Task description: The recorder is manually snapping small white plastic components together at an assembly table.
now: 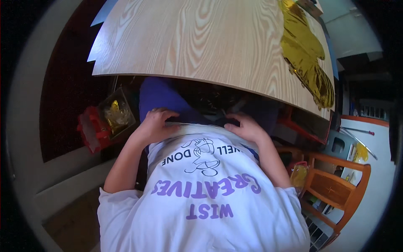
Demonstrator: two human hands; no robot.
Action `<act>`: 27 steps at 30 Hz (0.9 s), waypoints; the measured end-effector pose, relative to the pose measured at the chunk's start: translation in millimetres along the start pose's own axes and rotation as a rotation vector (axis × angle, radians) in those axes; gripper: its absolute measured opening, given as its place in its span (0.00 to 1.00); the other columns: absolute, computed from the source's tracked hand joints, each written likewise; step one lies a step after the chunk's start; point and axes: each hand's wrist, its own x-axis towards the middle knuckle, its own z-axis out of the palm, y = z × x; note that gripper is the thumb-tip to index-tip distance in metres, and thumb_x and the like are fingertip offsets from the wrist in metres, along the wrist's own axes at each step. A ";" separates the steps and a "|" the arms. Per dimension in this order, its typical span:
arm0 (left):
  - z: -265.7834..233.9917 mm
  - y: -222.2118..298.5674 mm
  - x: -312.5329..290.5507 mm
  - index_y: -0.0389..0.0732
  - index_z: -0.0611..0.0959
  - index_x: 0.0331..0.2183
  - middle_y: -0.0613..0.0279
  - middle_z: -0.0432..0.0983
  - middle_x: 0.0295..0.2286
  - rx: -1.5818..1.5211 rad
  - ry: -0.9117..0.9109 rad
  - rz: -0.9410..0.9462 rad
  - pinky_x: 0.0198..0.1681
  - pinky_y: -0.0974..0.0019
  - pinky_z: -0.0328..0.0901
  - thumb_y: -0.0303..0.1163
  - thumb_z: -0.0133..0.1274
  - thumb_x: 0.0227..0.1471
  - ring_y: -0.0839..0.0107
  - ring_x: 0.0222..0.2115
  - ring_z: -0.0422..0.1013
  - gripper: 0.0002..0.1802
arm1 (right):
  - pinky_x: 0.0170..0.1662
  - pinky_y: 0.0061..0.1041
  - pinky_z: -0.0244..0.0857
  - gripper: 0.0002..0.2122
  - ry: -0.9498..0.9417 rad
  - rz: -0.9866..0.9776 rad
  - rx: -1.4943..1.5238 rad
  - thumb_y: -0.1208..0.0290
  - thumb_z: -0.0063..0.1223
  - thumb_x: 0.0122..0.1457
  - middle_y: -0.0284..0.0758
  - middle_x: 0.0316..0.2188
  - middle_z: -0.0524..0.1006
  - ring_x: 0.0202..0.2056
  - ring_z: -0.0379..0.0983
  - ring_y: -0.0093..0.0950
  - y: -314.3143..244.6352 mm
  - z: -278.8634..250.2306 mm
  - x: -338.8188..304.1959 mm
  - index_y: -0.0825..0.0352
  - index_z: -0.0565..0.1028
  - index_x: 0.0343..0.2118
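My left hand [158,124] rests at the hem of the white T-shirt [210,189] I wear, above my purple-blue trousers [161,98]. Its fingers are apart, and nothing shows clearly in its grasp. On the other side of the hem lies my right hand [247,127], fingers loosely bent and apart, with nothing visible in it. Both hands are just below the near edge of a light wood-grain table [201,42]. Gold foil sheets [304,50] lie along the table's right side, partly hanging over its edge.
At left, a bin [119,111] holds gold and clear scraps beside a red bag [94,132]. A wooden chair [336,189] and a grey-blue plastic stool [339,145] stand at right. A long thin rod [361,143] lies near the stool. Under the table it is dark.
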 end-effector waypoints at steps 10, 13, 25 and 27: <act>29.2 -3.5 -29.6 0.39 0.76 0.47 0.54 0.69 0.49 0.258 0.034 0.096 0.56 0.55 0.57 0.32 0.59 0.34 0.52 0.52 0.62 0.32 | 0.58 0.35 0.56 0.23 -0.063 -0.154 -0.214 0.65 0.60 0.42 0.47 0.50 0.70 0.54 0.64 0.43 28.5 16.2 -58.9 0.69 0.74 0.43; 34.5 -1.1 -20.4 0.41 0.78 0.46 0.55 0.70 0.48 0.291 0.032 0.092 0.54 0.54 0.59 0.33 0.59 0.33 0.53 0.51 0.63 0.31 | 0.45 0.33 0.66 0.14 0.012 -0.049 -0.108 0.69 0.59 0.42 0.44 0.38 0.75 0.41 0.72 0.41 17.4 15.8 -57.2 0.71 0.74 0.32; 23.8 2.2 8.6 0.37 0.81 0.35 0.50 0.77 0.34 -0.096 -0.098 0.061 0.40 0.58 0.66 0.30 0.58 0.39 0.55 0.36 0.74 0.16 | 0.25 0.15 0.65 0.06 0.093 -0.098 0.752 0.79 0.54 0.55 0.31 0.24 0.77 0.23 0.72 0.16 -79.1 -91.2 -80.9 0.66 0.69 0.34; -2.6 27.5 -0.8 0.33 0.80 0.32 0.47 0.77 0.26 -0.214 -0.075 -0.061 0.31 0.61 0.67 0.31 0.59 0.44 0.56 0.27 0.74 0.12 | 0.26 0.19 0.66 0.07 0.178 -0.175 0.642 0.79 0.55 0.51 0.32 0.23 0.77 0.23 0.73 0.19 -81.2 -96.6 -87.5 0.68 0.71 0.34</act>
